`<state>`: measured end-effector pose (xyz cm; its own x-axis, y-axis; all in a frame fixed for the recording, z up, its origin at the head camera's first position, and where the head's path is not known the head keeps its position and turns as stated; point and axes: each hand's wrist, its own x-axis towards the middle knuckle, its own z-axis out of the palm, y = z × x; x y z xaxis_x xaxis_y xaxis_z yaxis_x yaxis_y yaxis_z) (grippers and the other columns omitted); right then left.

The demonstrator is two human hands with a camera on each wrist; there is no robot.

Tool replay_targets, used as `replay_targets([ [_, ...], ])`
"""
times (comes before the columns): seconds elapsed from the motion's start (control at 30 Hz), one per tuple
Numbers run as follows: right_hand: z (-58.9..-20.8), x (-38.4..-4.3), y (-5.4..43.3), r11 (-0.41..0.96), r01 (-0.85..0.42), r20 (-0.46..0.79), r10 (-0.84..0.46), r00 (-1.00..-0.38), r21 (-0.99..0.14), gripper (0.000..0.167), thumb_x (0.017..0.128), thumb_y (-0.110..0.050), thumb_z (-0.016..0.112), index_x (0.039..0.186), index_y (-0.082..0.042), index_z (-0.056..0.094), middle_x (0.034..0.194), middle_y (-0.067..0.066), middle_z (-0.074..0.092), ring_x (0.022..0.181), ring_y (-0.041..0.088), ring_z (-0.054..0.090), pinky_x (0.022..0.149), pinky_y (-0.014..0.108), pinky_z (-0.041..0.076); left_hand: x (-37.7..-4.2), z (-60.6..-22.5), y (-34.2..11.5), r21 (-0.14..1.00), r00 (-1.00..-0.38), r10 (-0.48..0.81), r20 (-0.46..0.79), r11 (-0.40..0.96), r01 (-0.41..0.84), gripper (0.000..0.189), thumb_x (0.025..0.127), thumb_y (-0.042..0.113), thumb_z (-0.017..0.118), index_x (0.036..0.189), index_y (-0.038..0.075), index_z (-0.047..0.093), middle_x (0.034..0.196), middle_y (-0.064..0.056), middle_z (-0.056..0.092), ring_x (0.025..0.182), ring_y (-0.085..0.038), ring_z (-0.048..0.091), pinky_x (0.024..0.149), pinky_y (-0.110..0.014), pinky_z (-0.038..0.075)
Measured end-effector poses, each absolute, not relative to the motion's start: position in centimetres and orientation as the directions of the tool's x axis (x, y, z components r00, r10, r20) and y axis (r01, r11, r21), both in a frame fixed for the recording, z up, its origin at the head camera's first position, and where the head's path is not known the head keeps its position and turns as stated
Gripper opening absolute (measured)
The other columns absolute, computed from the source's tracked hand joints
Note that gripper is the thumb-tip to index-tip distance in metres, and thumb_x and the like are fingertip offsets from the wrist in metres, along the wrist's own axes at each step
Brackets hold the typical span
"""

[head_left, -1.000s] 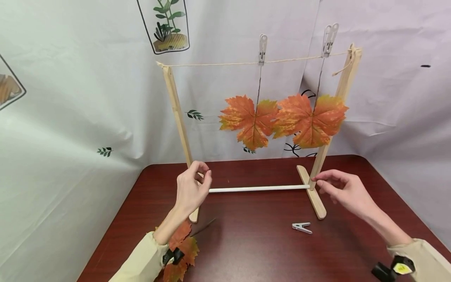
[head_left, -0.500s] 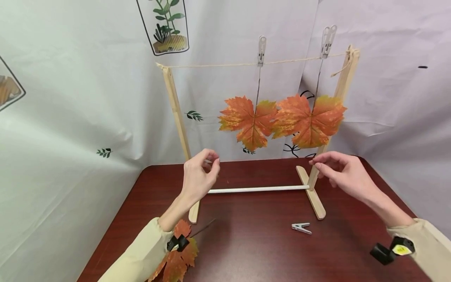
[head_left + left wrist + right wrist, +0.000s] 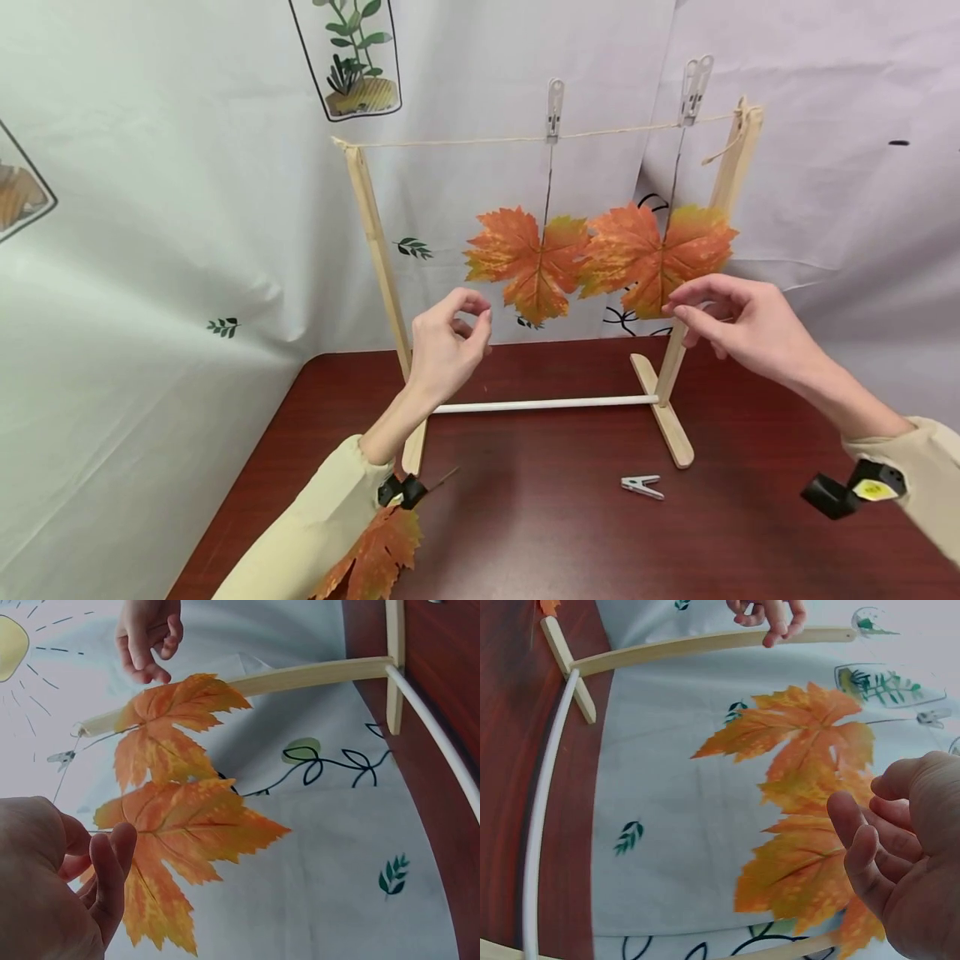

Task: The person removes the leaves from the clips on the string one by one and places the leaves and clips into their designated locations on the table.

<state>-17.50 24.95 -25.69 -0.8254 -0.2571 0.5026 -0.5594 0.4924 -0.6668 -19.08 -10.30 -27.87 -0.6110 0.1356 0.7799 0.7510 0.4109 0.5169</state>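
Two orange maple-like leaves hang by their stems from a string [image 3: 450, 142]: a left leaf [image 3: 528, 262] and a right leaf [image 3: 652, 250]. White clothespins, a left one [image 3: 554, 110] and a right one [image 3: 692, 96], grip the stems. My left hand [image 3: 447, 340] is raised in front of the rack, below and left of the left leaf, fingers loosely bent and holding nothing. The right hand [image 3: 757, 329] hovers by the right leaf's lower edge, overlapping it in the head view. In the right wrist view its curled fingers [image 3: 847, 817] pinch nothing.
The wooden rack has a left post [image 3: 375, 242], a right post [image 3: 731, 175] and a white crossbar [image 3: 547, 404] low down. A loose clothespin [image 3: 641, 486] lies on the dark red table [image 3: 555, 533]. Another orange leaf [image 3: 378, 550] lies under my left forearm.
Both hands have risen from beside the rack's base toward the hanging leaves. The left has also moved right. The leaves, clothespins and rack stay in place.
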Motion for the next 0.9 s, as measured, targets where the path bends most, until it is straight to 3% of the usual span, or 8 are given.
replay_targets([
  [0.4, -21.8, -18.3, 24.1, 0.432, -0.658, 0.575, -0.324, -0.751, -0.616, 0.019, 0.090, 0.007, 0.066, 0.108, 0.002, 0.068, 0.095, 0.000, 0.075, 0.060, 0.013, 0.066, 0.042, 0.024, 0.044, -20.0, -24.5, -8.1, 0.554, -0.628, 0.142, 0.765, 0.352, 0.755, 0.010, 0.092, 0.000, 0.064, 0.101, -0.001, 0.067, 0.087, -0.017, 0.070, 0.047, -0.008, 0.062, 0.037, -0.030, 0.044],
  [0.63, -19.8, -18.5, 23.6, 0.420, -0.641, 0.563, -0.309, -0.767, -0.642, 0.019, 0.091, 0.005, 0.067, 0.109, 0.003, 0.068, 0.094, 0.001, 0.075, 0.059, 0.016, 0.067, 0.042, 0.024, 0.044, -20.4, -23.2, -7.5, 0.587, -0.651, 0.127, 0.748, 0.330, 0.739, 0.012, 0.093, 0.004, 0.063, 0.102, -0.002, 0.067, 0.088, -0.015, 0.070, 0.047, -0.009, 0.063, 0.037, -0.032, 0.046],
  [0.9, -17.6, -18.6, 22.9, 0.407, -0.634, 0.557, -0.304, -0.773, -0.658, 0.017, 0.092, 0.002, 0.065, 0.109, 0.002, 0.069, 0.096, 0.001, 0.075, 0.062, 0.013, 0.069, 0.042, 0.024, 0.045, -21.1, -21.4, -6.9, 0.609, -0.667, 0.099, 0.738, 0.327, 0.723, 0.013, 0.094, 0.006, 0.061, 0.103, -0.001, 0.068, 0.090, -0.014, 0.071, 0.049, -0.021, 0.066, 0.039, -0.030, 0.047],
])
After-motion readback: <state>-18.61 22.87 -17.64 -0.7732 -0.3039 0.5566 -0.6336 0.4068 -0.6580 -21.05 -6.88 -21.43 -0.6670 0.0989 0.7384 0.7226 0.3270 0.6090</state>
